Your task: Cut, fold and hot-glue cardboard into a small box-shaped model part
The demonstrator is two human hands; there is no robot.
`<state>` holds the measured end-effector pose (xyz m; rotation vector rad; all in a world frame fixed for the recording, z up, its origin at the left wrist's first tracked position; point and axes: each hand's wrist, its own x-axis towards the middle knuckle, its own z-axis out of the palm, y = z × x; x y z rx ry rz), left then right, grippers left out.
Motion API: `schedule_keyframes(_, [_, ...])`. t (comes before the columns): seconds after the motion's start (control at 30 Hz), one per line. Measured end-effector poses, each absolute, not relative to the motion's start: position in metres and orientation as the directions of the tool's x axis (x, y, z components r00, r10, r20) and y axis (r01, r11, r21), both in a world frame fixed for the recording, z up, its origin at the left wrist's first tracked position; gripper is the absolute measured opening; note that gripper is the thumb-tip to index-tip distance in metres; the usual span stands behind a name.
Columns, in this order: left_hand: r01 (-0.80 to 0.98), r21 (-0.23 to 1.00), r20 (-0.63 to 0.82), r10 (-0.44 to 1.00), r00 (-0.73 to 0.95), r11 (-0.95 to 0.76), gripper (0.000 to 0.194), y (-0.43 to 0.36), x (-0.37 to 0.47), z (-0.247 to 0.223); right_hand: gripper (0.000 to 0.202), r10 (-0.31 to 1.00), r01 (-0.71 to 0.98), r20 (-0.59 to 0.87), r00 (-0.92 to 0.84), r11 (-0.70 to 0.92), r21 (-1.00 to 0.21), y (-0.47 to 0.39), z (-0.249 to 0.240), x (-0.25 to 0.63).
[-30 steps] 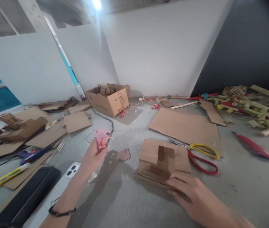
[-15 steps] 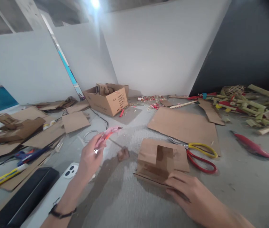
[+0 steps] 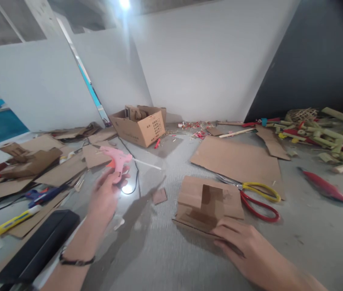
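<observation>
My left hand (image 3: pixel 106 192) is raised above the tabletop, its fingers closed round the handle of a pink hot glue gun (image 3: pixel 117 158). The gun's nose points left, and a white glue stick juts out of its back to the right. My right hand (image 3: pixel 240 242) grips the near edge of a folded cardboard piece (image 3: pixel 189 194) with a rectangular cut-out. Its fingertips overlap the edge and the thumb is below. Scissors (image 3: pixel 259 192) with one yellow and one red handle lie touching or just beside the cardboard's right side. A small cardboard square (image 3: pixel 159 196) lies between my hands.
A flat cardboard sheet (image 3: pixel 234 157) lies behind the scissors, a red pouch-like item (image 3: pixel 329 186) to the right. An open carton (image 3: pixel 141 131) stands at the back. Cut bamboo (image 3: pixel 325 137) is heaped right; cardboard scraps, a blue glue gun (image 3: pixel 42 196) and a black case (image 3: pixel 39 246) lie left.
My left hand has turned the glue gun round, so its nose now points left instead of right, and has moved slightly left. My right hand stays on the cardboard piece.
</observation>
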<state>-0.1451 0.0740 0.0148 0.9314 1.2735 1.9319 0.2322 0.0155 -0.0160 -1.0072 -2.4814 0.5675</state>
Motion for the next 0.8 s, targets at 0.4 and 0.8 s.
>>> schedule_keyframes(0.4, [-0.082, 0.945, 0.262, 0.881, -0.394, -0.317, 0.035, 0.068, -0.132, 0.010, 0.019, 0.722, 0.556, 0.203, -0.661, 0.653, -0.514, 0.015, -0.015, 0.232])
schedule_keyframes(0.8, [-0.161, 0.956, 0.196, 0.941, -0.277, -0.246, 0.036, 0.063, -0.125, 0.021, 0.020, 0.724, 0.571, 0.155, -0.672, 0.640, -0.515, 0.015, -0.016, 0.232])
